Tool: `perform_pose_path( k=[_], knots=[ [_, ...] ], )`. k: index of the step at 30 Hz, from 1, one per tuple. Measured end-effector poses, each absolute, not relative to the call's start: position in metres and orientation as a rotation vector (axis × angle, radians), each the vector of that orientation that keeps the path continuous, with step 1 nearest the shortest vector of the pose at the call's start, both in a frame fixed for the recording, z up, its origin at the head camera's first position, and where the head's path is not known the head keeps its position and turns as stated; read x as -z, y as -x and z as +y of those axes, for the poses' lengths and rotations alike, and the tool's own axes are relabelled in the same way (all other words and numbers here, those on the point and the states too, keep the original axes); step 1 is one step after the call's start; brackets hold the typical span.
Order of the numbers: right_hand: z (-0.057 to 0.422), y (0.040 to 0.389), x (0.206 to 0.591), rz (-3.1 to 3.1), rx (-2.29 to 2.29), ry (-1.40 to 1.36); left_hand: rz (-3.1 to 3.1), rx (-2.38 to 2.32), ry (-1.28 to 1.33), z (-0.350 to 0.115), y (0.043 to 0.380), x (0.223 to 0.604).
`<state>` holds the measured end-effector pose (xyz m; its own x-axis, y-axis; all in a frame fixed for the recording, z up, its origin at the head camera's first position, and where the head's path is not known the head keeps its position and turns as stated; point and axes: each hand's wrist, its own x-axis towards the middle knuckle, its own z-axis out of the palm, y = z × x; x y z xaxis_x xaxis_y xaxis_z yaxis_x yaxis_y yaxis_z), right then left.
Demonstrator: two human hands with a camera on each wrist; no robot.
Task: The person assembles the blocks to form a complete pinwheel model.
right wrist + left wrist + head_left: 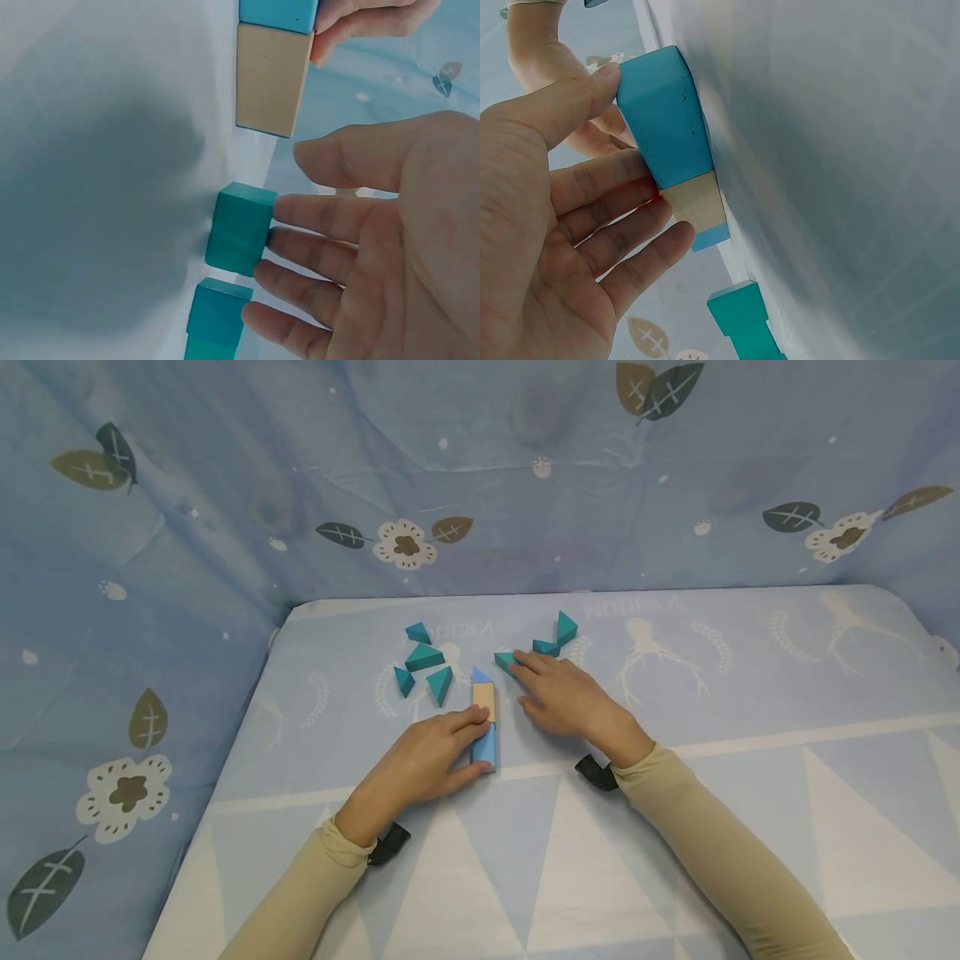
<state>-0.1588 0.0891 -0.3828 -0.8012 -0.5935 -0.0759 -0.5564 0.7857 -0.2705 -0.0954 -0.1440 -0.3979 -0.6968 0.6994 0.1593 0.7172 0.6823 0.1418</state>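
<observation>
In the head view, a row of blocks lies on the table: a blue block (483,748) nearest me, a natural wood block (483,695) beyond it, and a small blue triangular block (482,675) at the far end. My left hand (423,756) touches the row from the left, its thumb at the blue block's near end and its fingers extended beside the wood block. To the right, my right hand (562,697) reaches over a teal triangular block (505,662). Its fairly straight fingertips touch teal blocks (240,232) in the right wrist view.
Several teal triangular blocks (424,657) lie left of the row. Two more, one upright-looking (566,627) and one darker (546,647), lie beyond my right hand. A patterned cloth (525,860) covers the table, and blue curtains (525,485) hang behind and at the left.
</observation>
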Motion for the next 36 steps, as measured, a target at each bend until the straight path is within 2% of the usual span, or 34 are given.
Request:
perform_pose_path(
  k=[14,36],
  knots=[
    [0.089,0.163,0.389,2.808,0.455,1.034,-2.8,0.308,1.174,-0.144,0.095,0.397],
    [0.088,0.165,0.397,2.849,0.459,1.071,-2.8,0.282,1.177,-0.143,0.095,0.397]
  ],
)
